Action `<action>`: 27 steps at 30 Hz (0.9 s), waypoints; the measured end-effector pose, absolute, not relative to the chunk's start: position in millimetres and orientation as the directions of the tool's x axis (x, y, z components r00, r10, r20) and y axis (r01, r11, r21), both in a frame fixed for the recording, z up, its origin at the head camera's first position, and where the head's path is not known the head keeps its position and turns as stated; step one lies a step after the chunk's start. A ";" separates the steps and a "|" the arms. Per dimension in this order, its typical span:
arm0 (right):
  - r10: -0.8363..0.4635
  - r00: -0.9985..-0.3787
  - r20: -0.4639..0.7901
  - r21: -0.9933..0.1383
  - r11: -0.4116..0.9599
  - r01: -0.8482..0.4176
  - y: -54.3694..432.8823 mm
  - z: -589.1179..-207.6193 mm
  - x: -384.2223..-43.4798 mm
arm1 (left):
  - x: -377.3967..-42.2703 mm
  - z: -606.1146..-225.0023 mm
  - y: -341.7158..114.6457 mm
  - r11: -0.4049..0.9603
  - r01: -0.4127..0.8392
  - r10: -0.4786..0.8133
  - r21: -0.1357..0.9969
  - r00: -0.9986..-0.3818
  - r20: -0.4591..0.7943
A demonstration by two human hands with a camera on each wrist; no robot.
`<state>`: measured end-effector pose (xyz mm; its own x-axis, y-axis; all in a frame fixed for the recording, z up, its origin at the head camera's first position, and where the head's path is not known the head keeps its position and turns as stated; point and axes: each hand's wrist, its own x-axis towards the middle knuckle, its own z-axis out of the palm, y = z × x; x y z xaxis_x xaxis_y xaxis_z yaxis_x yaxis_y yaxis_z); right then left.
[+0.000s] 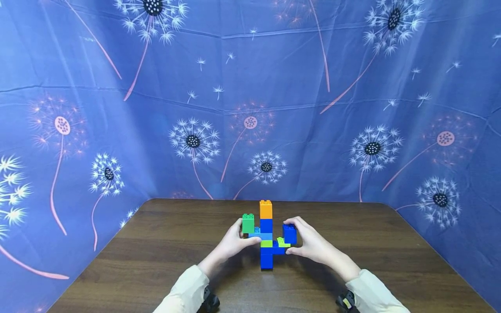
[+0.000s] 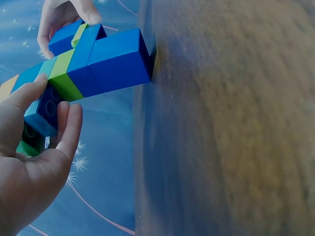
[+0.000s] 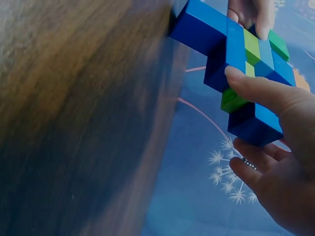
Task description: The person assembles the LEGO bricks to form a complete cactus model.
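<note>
An assembled toy-brick tower (image 1: 267, 262) stands upright on the table, topped by an orange brick (image 1: 265, 209). A light blue brick (image 1: 260, 236) juts out on its left and bears a green brick (image 1: 248, 224). Lower on the right, a blue arm carries a lime piece (image 1: 282, 244) with a blue brick (image 1: 289, 234) above it. My left hand (image 1: 231, 243) pinches the left side, thumb at the light blue brick. With my right hand (image 1: 313, 245) I grip the right side, thumb low by the blue arm and fingers at the upper blue brick.
The brown wooden table (image 1: 156, 243) ends at a blue dandelion-print cloth (image 1: 305, 143) behind and at both sides. Dark devices, one of them a black wrist piece (image 1: 346, 301), sit by both sleeves.
</note>
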<state>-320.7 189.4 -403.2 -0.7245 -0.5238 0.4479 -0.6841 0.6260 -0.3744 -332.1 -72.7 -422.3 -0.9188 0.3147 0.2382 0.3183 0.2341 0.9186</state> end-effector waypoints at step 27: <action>-0.536 -0.755 0.377 -0.392 0.647 -0.655 187.9 -408.0 -320.1 | -332.0 -424.9 -87.0 0.402 0.398 0.304 0.824 -0.908 0.290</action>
